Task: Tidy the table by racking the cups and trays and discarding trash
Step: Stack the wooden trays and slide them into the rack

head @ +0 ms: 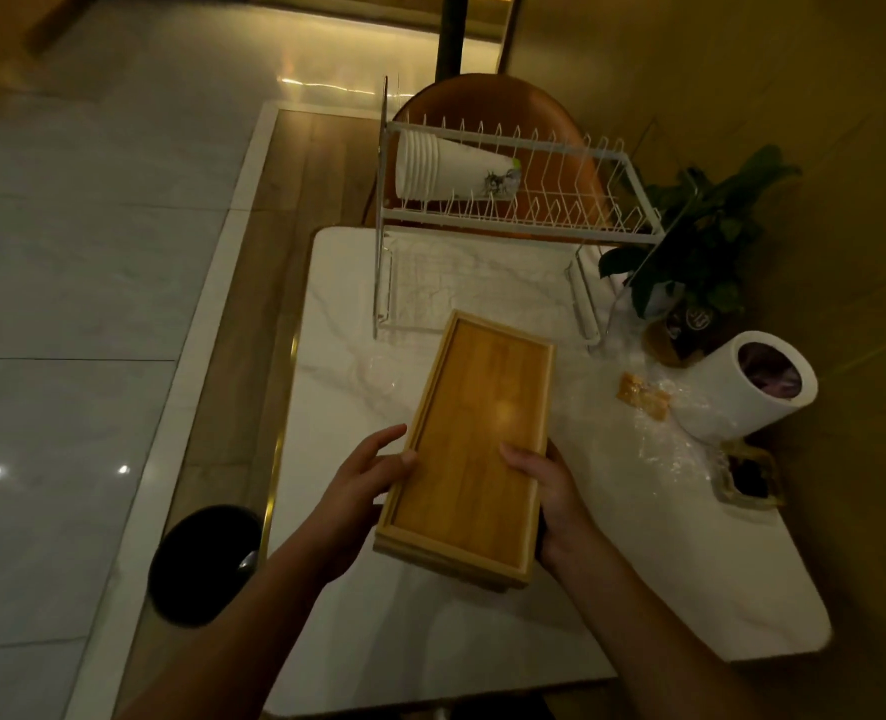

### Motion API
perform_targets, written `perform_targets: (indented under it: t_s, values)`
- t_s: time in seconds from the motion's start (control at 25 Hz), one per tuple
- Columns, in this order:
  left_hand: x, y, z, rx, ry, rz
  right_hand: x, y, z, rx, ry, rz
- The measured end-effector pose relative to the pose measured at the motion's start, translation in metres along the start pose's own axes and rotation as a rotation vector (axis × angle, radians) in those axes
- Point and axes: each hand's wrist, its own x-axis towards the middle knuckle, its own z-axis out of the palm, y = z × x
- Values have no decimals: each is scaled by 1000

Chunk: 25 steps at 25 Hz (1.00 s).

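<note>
Held above the near part of the white surface [430,641], a wooden tray [474,449] is gripped along both long sides: left hand [362,491] on its left rim, right hand [550,496] on its right, thumbs on top. At far left a black bin [204,563] sits on the floor. Beyond the tray stands a white wire rack [508,215], with stacked paper cups [451,168] lying on its upper tier. To the right, a brown wrapper [643,397] lies beside a white tub [747,387].
</note>
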Motion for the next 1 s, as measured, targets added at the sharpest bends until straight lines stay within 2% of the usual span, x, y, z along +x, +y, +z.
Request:
perform_targets:
  t_s: [0.16,0.36,0.52,0.6,0.76,1.0]
  values:
    - [26,18,13,9,30,54,39,-29,-6,-7,-41,11]
    - [70,52,0,53,399,141,118,-71,-2,-26,-61,81]
    - [118,91,-20,135,557,216,171,-95,13,-28,-64,54]
    - [145,114,-25,169,582,249,193,-102,24,-50,-30,47]
    - [186,152,-30,286,514,315,225,-105,41,-67,33,23]
    - [211,164,-37,439,533,407,270,-104,62,-114,59,-46]
